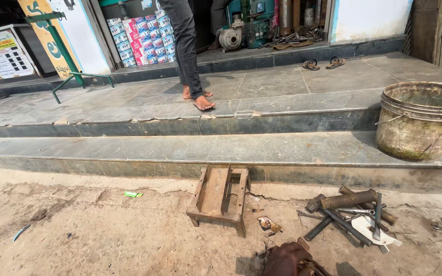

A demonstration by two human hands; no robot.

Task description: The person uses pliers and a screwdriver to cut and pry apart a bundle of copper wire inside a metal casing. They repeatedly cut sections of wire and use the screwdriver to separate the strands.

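Hand (286,259) curled over small rusty part (310,267), grip unclear; boxy rusted stand (220,197) just above, rough pipes (346,200) right, open dirt left.

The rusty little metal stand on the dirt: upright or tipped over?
Upright. The rusty metal stand rests on its short legs on the dirt ground, flat top facing up, below the stone step.

Small rusty part (310,267), low on dirt
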